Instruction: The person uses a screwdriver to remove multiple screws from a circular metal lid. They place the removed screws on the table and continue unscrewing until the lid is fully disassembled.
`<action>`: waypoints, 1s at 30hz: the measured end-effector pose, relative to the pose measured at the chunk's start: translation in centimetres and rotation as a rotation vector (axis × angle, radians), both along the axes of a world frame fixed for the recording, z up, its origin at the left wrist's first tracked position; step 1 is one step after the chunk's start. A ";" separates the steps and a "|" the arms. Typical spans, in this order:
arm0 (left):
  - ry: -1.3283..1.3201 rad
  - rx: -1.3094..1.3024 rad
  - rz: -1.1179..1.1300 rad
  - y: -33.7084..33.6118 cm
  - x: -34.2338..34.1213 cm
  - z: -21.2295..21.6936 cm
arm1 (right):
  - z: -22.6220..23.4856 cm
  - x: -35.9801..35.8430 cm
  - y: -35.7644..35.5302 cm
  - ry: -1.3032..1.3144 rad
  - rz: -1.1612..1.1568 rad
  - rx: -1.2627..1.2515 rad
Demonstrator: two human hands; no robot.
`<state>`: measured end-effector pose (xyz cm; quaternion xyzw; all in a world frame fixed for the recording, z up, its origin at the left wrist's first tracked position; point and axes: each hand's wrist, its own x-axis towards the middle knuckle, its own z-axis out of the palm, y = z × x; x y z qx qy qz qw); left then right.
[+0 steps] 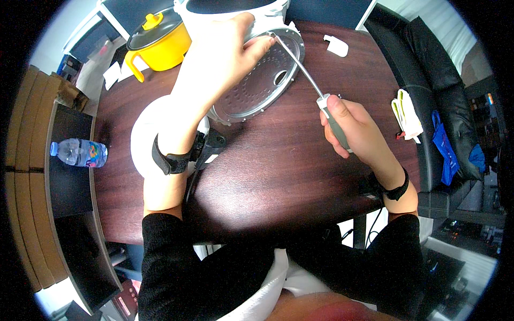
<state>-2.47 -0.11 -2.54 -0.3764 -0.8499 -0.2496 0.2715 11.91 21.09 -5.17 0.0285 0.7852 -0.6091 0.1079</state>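
My right hand (350, 125) is wrapped round the grey-green and white handle of a screwdriver (310, 80). Its long shaft slants up and left, and the tip meets the edge of a round lid (257, 88) with a silvery inner plate and small dimples or holes. My left hand (227, 51) grips the lid's upper edge, its thumb beside the screwdriver tip; the other fingers are partly hidden. The lid stands tilted against a white appliance body (270, 18) with a dark opening. Whether the tip sits in a screw is too small to tell.
Beneath my left forearm lies a white round part (143, 134), with a black piece (214, 142) beside it. A yellow pot (166, 51) stands at the far left, a small white piece (336, 46) at the far right. A water bottle (80, 153) lies left, off the table (278, 171).
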 end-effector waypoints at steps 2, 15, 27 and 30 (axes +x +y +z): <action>0.006 -0.013 0.018 0.1 0.1 -0.1 | 0.5 0.0 -0.2 0.004 -0.025 0.081; 0.024 -0.064 -0.055 0.2 0.9 0.3 | 6.2 -0.3 4.4 0.789 -0.092 1.160; -0.063 -0.017 0.019 -0.1 0.0 0.1 | -4.8 1.3 6.3 -0.022 0.134 1.002; -0.040 -0.010 0.018 -0.1 -0.1 0.0 | -5.8 1.3 6.2 0.037 0.175 1.011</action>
